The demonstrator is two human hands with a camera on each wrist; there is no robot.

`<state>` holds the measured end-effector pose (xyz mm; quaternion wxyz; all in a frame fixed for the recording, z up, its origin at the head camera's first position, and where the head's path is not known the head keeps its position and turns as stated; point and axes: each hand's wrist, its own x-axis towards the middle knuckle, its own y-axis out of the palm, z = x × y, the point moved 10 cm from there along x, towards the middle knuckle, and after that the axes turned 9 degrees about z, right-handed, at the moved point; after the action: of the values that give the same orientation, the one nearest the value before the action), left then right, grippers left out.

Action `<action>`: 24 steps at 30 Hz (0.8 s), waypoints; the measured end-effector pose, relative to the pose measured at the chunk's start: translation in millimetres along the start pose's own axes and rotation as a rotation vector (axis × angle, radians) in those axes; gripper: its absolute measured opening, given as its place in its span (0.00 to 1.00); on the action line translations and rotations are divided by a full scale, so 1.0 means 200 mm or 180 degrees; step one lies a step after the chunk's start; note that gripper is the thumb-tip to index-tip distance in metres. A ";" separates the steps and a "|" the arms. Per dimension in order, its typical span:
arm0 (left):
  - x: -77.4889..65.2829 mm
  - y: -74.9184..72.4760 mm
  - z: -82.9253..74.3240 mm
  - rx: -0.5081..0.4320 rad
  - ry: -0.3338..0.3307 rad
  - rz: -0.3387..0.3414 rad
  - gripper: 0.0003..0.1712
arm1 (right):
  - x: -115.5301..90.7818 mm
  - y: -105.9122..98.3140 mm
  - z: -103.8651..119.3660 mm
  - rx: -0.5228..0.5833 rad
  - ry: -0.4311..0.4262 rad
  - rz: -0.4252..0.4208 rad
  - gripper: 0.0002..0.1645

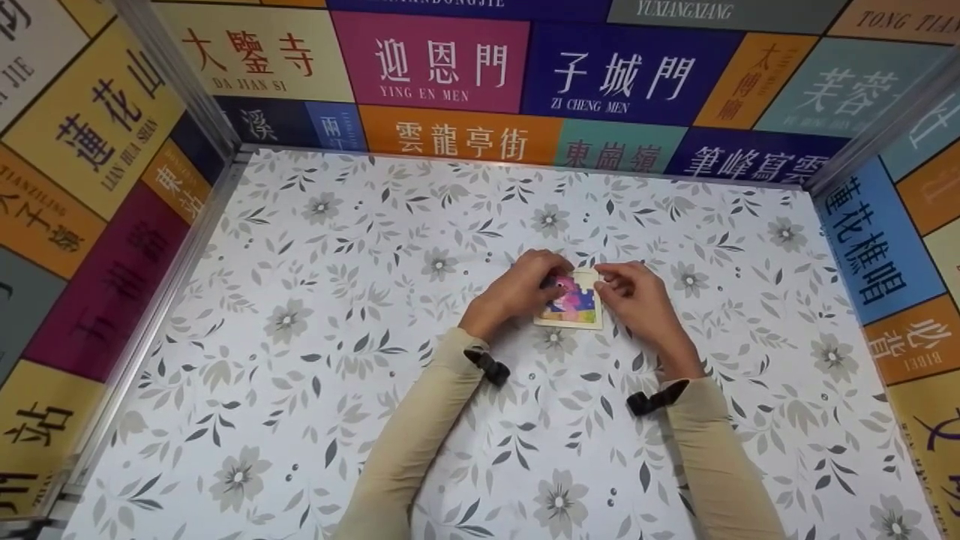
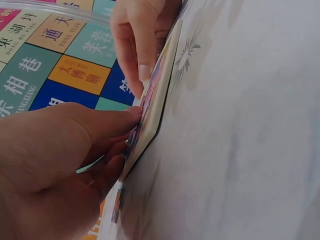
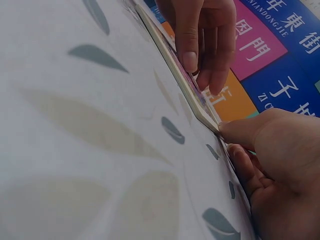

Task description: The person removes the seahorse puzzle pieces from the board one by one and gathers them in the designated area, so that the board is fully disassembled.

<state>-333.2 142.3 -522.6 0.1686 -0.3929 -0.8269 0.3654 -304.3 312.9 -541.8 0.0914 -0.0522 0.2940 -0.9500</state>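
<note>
A small square jigsaw puzzle (image 1: 574, 319) with a cream wooden frame lies on the table. Pink, purple and yellow pieces cover much of it, and bare cream backing shows at its upper right. My left hand (image 1: 525, 283) holds its left side, the thumb (image 2: 117, 120) on the picture and the fingers curled at the far edge. At the right edge, my right hand (image 1: 637, 300) pinches the frame's corner between thumb (image 3: 242, 132) and curled forefinger. In the left wrist view a small flat piece (image 2: 118, 205) lies beyond the left fingers, its kind unclear.
A white cloth (image 1: 337, 420) with grey flowers and leaves covers the table. Colourful panels (image 1: 442, 64) with large printed characters stand along the back and both sides. Each sleeve carries a black strap, one at the left wrist (image 1: 487, 366) and one at the right (image 1: 657, 397).
</note>
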 end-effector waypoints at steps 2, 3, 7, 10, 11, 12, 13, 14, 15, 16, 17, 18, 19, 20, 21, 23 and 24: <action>0.00 0.00 0.00 0.0017 0.0020 -0.0004 0.20 | 0.00 0.00 0.00 -0.0013 0.0001 -0.0023 0.20; 0.00 0.00 0.00 0.0027 0.0030 -0.0007 0.20 | 0.00 0.01 0.00 -0.0023 -0.0001 -0.0032 0.20; 0.00 0.00 -0.01 0.0042 0.0061 -0.0045 0.20 | 0.00 0.00 -0.01 -0.0004 0.0022 -0.0021 0.20; -0.01 -0.02 -0.01 -0.0010 0.0078 -0.0101 0.21 | 0.00 0.00 -0.02 0.0013 0.0046 0.0004 0.20; -0.02 -0.03 -0.01 -0.0032 0.0082 -0.0121 0.21 | 0.00 0.00 -0.01 0.0012 0.0050 0.0012 0.20; -0.02 -0.03 -0.01 -0.0057 0.0084 -0.0140 0.21 | 0.00 0.00 -0.01 0.0017 0.0053 0.0017 0.20; -0.03 -0.04 0.00 -0.0082 0.0084 -0.0161 0.21 | 0.00 0.00 -0.01 0.0024 0.0052 0.0019 0.20; -0.04 -0.05 0.00 -0.0108 0.0084 -0.0183 0.21 | 0.00 0.00 0.00 0.0021 0.0046 0.0017 0.20; -0.05 -0.06 0.01 -0.0123 0.0080 -0.0205 0.20 | 0.00 0.00 0.00 0.0019 0.0035 0.0010 0.20; -0.06 -0.07 0.01 -0.0131 0.0073 -0.0228 0.20 | 0.00 0.00 0.00 0.0021 0.0029 0.0009 0.20; -0.07 -0.08 0.02 -0.0146 0.0065 -0.0252 0.20 | 0.00 0.00 0.00 0.0024 0.0029 0.0013 0.20; -0.08 -0.09 0.03 -0.0155 0.0055 -0.0278 0.20 | 0.00 0.00 0.00 0.0019 0.0025 0.0014 0.20; -0.09 -0.10 0.04 -0.0166 0.0042 -0.0302 0.20 | 0.00 0.00 0.00 0.0008 0.0027 0.0016 0.20; -0.10 -0.11 0.05 -0.0177 0.0033 -0.0320 0.20 | 0.00 0.00 0.00 -0.0007 0.0032 0.0020 0.20; -0.11 -0.11 0.06 -0.0182 0.0023 -0.0340 0.20 | 0.00 0.00 -0.01 -0.0009 0.0042 0.0026 0.20; -0.14 -0.13 0.08 -0.0181 0.0014 -0.0371 0.20 | 0.00 0.00 -0.01 -0.0027 0.0058 0.0036 0.20; -0.15 -0.14 0.08 -0.0170 0.0009 -0.0386 0.20 | 0.00 0.00 -0.01 -0.0039 0.0064 0.0038 0.20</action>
<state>-339.4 99.4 -512.6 0.1810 -0.3469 -0.8584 0.3318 -304.8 314.9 -544.0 0.0938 -0.0415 0.3010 -0.9481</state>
